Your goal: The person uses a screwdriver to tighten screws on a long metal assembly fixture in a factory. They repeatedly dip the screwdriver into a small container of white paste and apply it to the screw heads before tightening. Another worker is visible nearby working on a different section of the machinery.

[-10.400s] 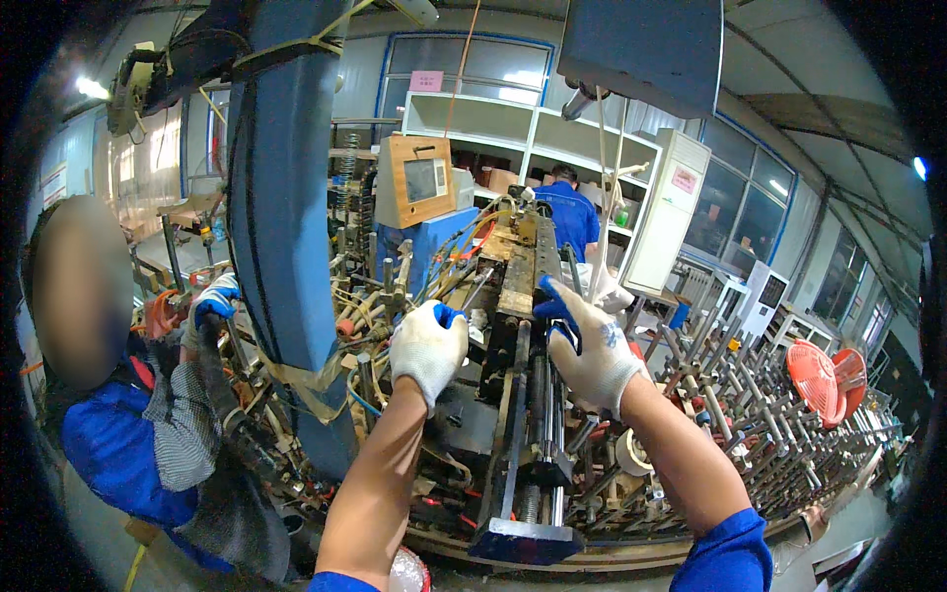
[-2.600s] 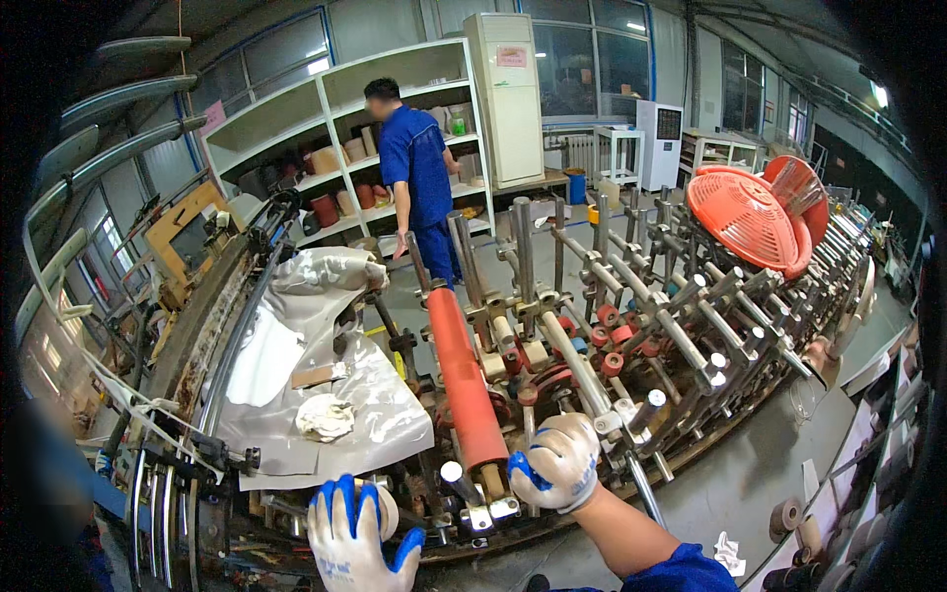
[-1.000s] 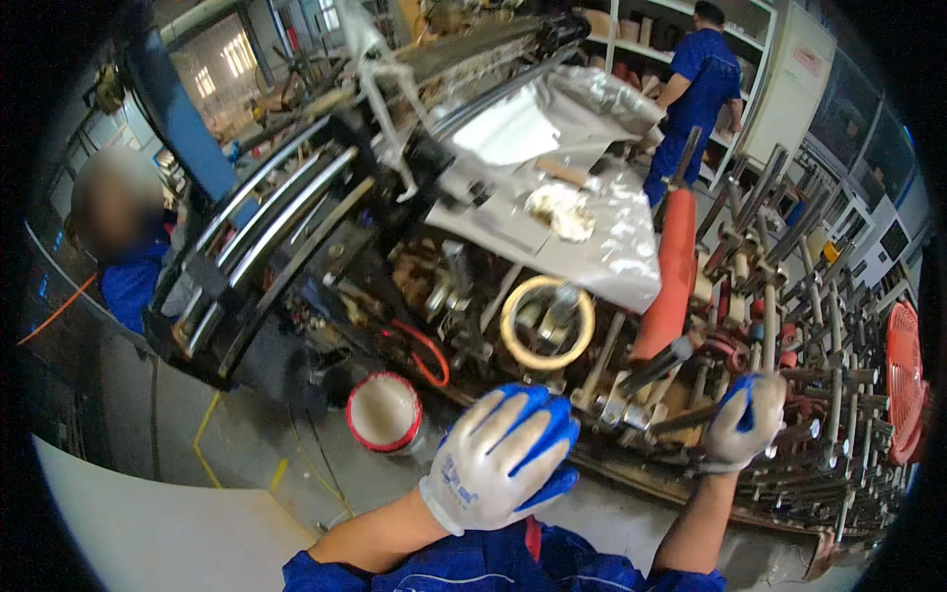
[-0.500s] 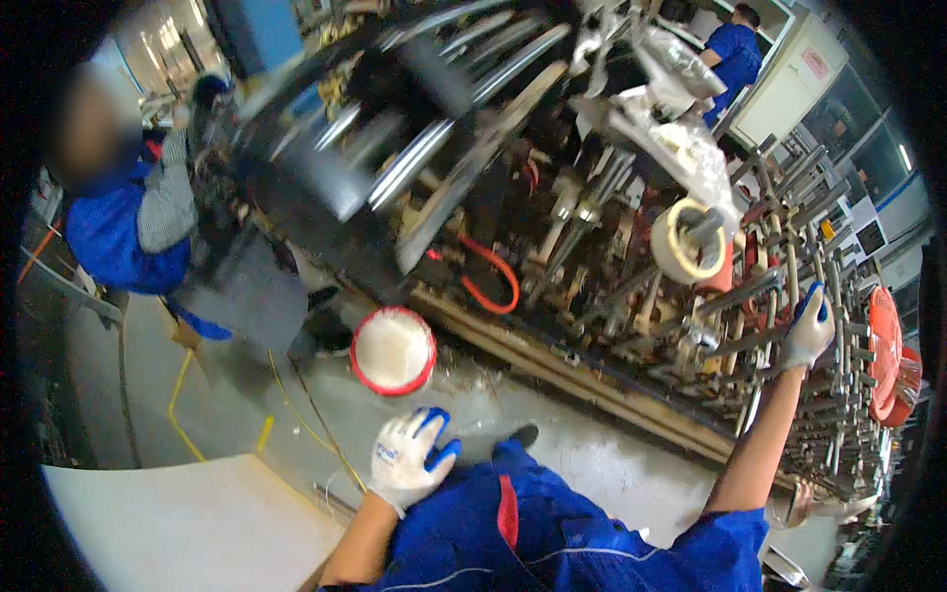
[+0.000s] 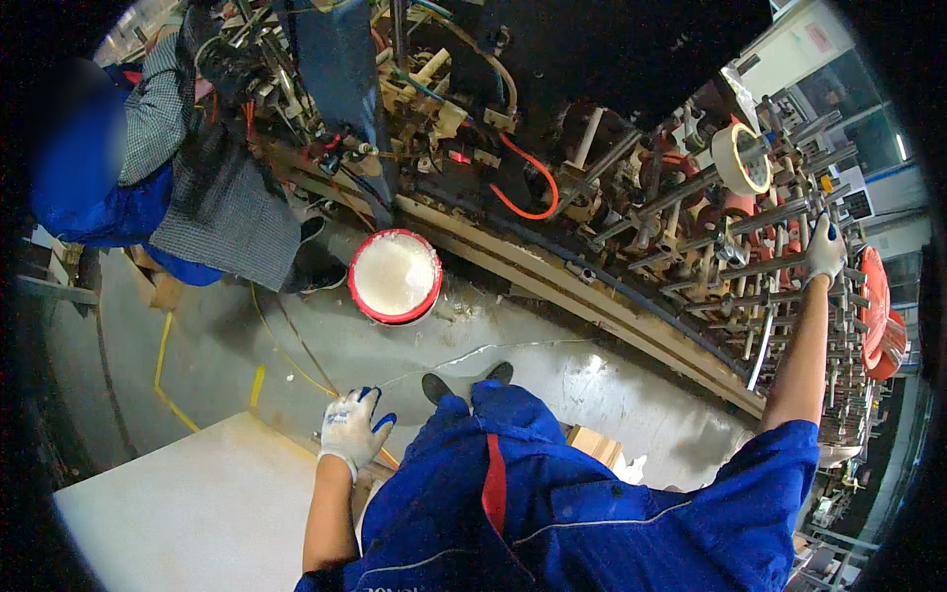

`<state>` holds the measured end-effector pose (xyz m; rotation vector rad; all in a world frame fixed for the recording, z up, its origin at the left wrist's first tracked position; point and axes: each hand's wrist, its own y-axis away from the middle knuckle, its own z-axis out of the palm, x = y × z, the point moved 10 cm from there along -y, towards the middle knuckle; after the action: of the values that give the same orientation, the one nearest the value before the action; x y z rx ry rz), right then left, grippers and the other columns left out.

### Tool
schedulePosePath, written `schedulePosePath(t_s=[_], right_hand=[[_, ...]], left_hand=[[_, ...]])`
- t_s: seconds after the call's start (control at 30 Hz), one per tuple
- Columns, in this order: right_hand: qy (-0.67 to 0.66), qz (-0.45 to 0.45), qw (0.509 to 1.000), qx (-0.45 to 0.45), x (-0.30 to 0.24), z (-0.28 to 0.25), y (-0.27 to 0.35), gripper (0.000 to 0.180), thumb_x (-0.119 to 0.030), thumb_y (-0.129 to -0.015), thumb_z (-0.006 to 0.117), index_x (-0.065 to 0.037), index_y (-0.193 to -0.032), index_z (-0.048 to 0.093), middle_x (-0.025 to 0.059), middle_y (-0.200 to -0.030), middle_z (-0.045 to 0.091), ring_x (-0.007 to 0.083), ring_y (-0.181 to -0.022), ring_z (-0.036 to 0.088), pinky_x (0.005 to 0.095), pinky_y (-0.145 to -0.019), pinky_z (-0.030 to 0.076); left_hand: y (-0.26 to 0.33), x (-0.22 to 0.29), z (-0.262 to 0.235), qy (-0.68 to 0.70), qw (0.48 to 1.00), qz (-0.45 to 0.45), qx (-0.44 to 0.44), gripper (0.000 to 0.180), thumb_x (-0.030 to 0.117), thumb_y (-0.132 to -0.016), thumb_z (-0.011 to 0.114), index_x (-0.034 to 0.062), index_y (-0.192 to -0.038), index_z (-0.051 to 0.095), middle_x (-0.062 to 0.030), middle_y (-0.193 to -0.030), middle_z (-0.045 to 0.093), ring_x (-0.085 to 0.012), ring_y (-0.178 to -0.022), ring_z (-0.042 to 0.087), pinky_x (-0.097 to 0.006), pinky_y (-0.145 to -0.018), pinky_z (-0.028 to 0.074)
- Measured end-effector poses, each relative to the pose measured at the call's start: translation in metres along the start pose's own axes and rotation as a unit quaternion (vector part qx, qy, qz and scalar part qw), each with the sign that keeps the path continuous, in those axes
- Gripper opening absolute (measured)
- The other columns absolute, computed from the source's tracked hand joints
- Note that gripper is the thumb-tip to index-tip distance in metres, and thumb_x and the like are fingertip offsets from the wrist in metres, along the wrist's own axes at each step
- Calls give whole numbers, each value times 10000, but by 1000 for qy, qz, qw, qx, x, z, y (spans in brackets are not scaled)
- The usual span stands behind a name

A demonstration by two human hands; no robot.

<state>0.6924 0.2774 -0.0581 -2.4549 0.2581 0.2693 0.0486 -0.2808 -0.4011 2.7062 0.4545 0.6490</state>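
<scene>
My left hand (image 5: 355, 429), in a white glove with blue fingertips, hangs beside my thigh. Its fingers are apart and hold nothing; a pale flat board (image 5: 187, 503) lies below and to its left. Stretched out to the right, my right hand (image 5: 827, 252) wears a matching glove. It is against the metal bars (image 5: 769, 219) of a long machine, fingers closed and partly hidden, so what they grip is unclear. A roll of tape (image 5: 728, 163) hangs on a bar close to that hand. Next to the hand is a red-orange plastic piece (image 5: 878, 306).
A red-rimmed bucket (image 5: 395, 276) of whitish material stands on the floor beside the machine's base rail (image 5: 552, 296). At the left works another person (image 5: 118, 187) in blue. An orange hose (image 5: 528, 212) loops from the machine. Behind my legs is a cardboard box (image 5: 594, 446).
The whole view has shifted. The shiny slatted part and silvery sheet at the top have mostly left view, with a black panel there now. My left hand appears lower and further left.
</scene>
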Motion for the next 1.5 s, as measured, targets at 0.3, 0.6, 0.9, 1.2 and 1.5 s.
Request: schedulePosePath(t_s=[0.3, 0.6, 0.9, 1.2, 1.5], right_hand=[[-70, -2, 998, -9, -30, -9, 25, 507, -518, -975, 557, -39, -985, 723, 198, -963, 726, 382, -912, 686, 473, -808, 508], [-152, -73, 970, 177, -32, -28, 54, 472, -437, -974, 585, 3, -820, 657, 204, -795, 639, 393, -784, 606, 479, -727, 471], [-114, 29, 993, -15, -14, 7, 34, 457, -456, -979, 597, -16, -1079, 669, 199, -1025, 637, 383, -996, 608, 475, -894, 477], [-58, -45, 996, 45, -40, -27, 42, 413, -374, -984, 581, 7, -834, 642, 227, -785, 621, 400, -771, 602, 501, -711, 448], [-85, 12, 996, -15, -8, -4, 26, 401, -349, -972, 558, 23, -864, 660, 224, -831, 659, 395, -760, 614, 483, -736, 466]], left_hand=[[0, 32, -29, 2, 999, -20, 26, 599, 427, -869, 699, 78, -1346, 601, -188, -1371, 601, -380, -1260, 553, -475, -1092, 408], [-26, 103, -166, 24, 962, 61, 266, 539, 310, -840, 751, 41, -1291, 629, -208, -1266, 649, -402, -1164, 590, -479, -1025, 459], [-74, 125, -305, 351, 813, 204, 417, 507, 36, -854, 683, -16, -1351, 595, -191, -1280, 669, -272, -1180, 658, -367, -1036, 489], [-122, 160, -394, 280, 774, 293, 486, 512, 51, -857, 696, -21, -1353, 591, -208, -1236, 680, -299, -1167, 663, -362, -1022, 493], [-169, 151, -392, 269, 786, 302, 467, 578, 146, -797, 758, 25, -1341, 602, -223, -1218, 657, -417, -1072, 628, -467, -951, 504]])
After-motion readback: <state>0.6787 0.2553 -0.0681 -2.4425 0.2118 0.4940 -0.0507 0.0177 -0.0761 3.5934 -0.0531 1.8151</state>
